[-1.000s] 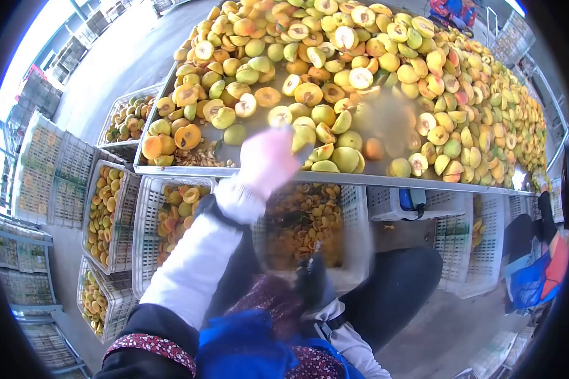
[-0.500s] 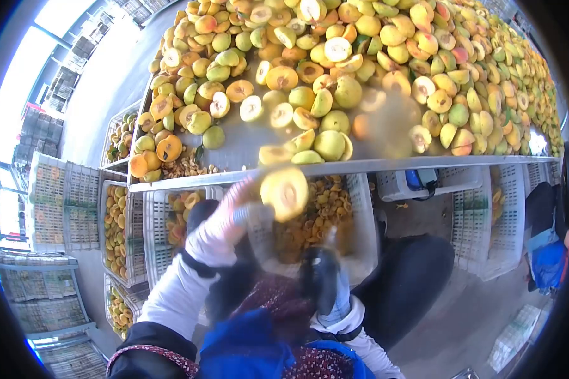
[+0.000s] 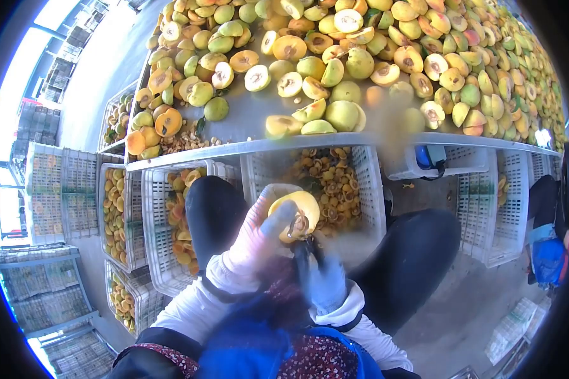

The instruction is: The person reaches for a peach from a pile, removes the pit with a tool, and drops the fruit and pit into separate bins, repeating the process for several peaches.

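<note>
Peach half gripped in gloved left hand; right hand just below, clenching dark tool at pit.

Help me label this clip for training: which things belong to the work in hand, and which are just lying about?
In hand: left hand, halved yellow fruit, right hand, dark tool against the fruit, crate of halves below.
Lying about: fruit pile on the table, loose pits, side crates of fruit, empty crates, blue object.

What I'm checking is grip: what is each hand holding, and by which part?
Left hand clasps the fruit half around its side. Right hand grips a dark tool by its lower end.
</note>
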`<state>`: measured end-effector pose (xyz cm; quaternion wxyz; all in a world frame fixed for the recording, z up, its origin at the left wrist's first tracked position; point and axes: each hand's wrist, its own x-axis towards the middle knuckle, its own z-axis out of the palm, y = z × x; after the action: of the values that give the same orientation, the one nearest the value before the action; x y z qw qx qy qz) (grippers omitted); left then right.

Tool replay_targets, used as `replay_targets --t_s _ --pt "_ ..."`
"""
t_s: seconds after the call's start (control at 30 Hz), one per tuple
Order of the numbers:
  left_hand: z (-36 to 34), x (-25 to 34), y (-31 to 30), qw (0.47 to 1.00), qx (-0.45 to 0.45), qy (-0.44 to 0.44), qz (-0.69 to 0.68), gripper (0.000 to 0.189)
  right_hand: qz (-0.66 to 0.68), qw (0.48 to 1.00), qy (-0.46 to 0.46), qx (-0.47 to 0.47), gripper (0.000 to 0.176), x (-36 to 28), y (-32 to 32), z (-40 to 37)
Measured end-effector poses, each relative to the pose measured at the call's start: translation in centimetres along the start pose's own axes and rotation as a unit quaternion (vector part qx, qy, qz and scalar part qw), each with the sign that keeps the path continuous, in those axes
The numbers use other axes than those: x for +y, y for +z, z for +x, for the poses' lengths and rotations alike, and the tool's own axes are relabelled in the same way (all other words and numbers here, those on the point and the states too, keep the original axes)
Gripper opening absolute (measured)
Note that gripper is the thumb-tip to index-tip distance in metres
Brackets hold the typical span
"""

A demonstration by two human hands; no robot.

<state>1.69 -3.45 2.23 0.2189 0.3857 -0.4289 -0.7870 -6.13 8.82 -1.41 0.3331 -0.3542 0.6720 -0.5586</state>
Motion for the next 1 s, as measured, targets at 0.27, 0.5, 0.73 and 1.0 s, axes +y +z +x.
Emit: replay_targets --t_s 0.27,0.5,0.73,1.0 --pt "-0.6 -2.8 1.9 0.983 0.115 0.141 0.037 0.043 -0.064 0.998 -0.009 0.016 0.030 0.5 0.9 -1.0" --pt "-0.8 -3.5 3.3 0.967 0.149 0.194 0.074 0.044 -0.191 0.977 -0.093 0.036 0.031 1.9 1.2 -2.4" --pt "-0.8 -3.6 3.7 0.975 0.137 0.170 0.033 0.039 0.002 0.998 0.059 0.019 0.037 -0.7 0.3 -2.1" --pt "0.3 -5.2 1.3 0.983 -0.031 0.154 0.096 0.048 -0.329 0.910 -0.254 -0.006 0.033 3.9 -0.9 -2.3"
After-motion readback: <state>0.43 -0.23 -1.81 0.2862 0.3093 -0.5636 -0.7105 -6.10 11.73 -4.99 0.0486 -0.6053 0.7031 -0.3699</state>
